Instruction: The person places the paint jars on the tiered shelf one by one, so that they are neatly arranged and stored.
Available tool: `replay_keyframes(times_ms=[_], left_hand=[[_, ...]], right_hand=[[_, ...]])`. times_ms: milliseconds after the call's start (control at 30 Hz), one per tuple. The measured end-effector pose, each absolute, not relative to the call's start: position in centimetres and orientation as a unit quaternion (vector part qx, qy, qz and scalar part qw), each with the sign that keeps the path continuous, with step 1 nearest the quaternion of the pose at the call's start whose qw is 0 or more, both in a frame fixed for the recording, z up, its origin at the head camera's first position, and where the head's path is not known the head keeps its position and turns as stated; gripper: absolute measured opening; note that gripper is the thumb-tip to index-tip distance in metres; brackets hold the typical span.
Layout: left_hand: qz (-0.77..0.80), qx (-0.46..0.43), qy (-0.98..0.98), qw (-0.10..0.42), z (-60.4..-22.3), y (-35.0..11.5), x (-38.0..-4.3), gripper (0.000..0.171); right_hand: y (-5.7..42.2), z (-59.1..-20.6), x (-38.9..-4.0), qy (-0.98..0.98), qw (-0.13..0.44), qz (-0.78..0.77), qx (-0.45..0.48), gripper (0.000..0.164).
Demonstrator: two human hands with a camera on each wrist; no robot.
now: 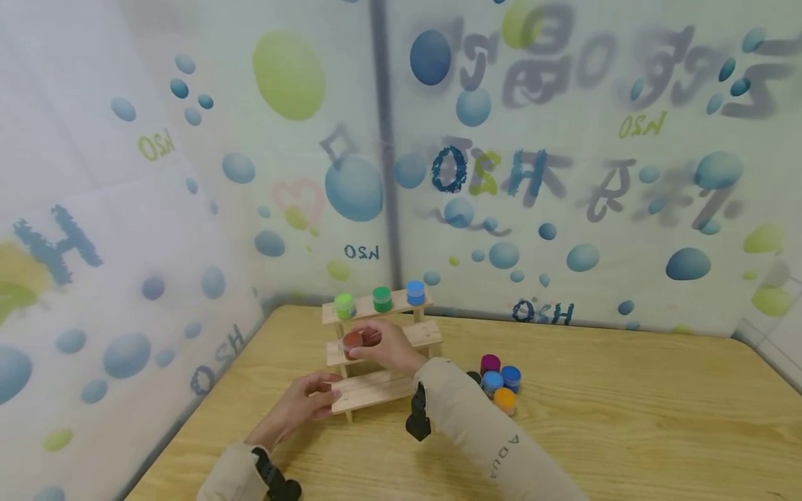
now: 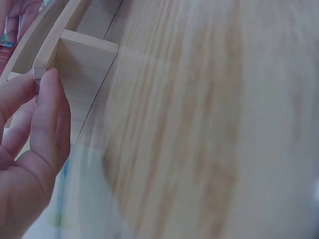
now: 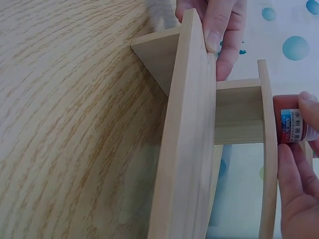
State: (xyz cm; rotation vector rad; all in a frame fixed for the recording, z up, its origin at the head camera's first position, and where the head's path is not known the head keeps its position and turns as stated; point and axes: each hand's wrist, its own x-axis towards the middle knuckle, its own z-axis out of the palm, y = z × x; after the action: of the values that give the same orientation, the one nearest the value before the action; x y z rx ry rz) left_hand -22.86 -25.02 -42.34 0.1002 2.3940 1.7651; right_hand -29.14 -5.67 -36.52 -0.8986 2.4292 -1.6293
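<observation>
A three-tier wooden display stand (image 1: 376, 390) stands on the table. In the head view my right hand (image 1: 391, 344) pinches a reddish-brown paint jar (image 1: 352, 341) at the left end of the middle tier. The right wrist view shows this jar (image 3: 291, 124), with a printed label, right against that tier's board; full contact is hard to judge. My left hand (image 1: 307, 400) grips the left end of the lowest tier, its thumb on top, and the left wrist view shows the fingers (image 2: 47, 119) at the board's end. On the top tier sit light green (image 1: 344, 306), dark green (image 1: 382, 299) and blue (image 1: 415, 293) jars.
Right of the stand, several paint jars cluster on the table: purple (image 1: 491, 364), light blue (image 1: 492, 383), darker blue (image 1: 511, 378), orange (image 1: 504, 401), and a black one (image 1: 473, 377) partly behind my right sleeve. A patterned curtain (image 1: 564, 209) hangs behind the table.
</observation>
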Motion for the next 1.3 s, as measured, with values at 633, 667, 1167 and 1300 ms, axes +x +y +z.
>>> replay_keyframes(times_ms=[633,667,1167,1300], left_hand=[[0.595,0.035,0.798,0.090,-42.4,-25.1,-22.9,0.045],[0.596,0.034,0.798,0.089,-42.4,-25.1,-22.9,0.045],[0.595,0.034,0.799,0.082,-42.4,-24.9,-22.8,0.043],[0.591,0.030,0.802,0.077,-42.3,-24.9,-22.8,0.042]], right_hand=[[-6.2,-37.1,-29.6,0.813,0.021,-0.511,-0.277,0.039],[-6.2,-37.1,-29.7,0.813,0.022,-0.511,-0.277,0.039],[-4.7,-36.4,-29.3,0.814,0.059,-0.496,-0.296,0.048],[-3.8,-36.0,-29.4,0.826,0.060,-0.480,-0.288,0.047]])
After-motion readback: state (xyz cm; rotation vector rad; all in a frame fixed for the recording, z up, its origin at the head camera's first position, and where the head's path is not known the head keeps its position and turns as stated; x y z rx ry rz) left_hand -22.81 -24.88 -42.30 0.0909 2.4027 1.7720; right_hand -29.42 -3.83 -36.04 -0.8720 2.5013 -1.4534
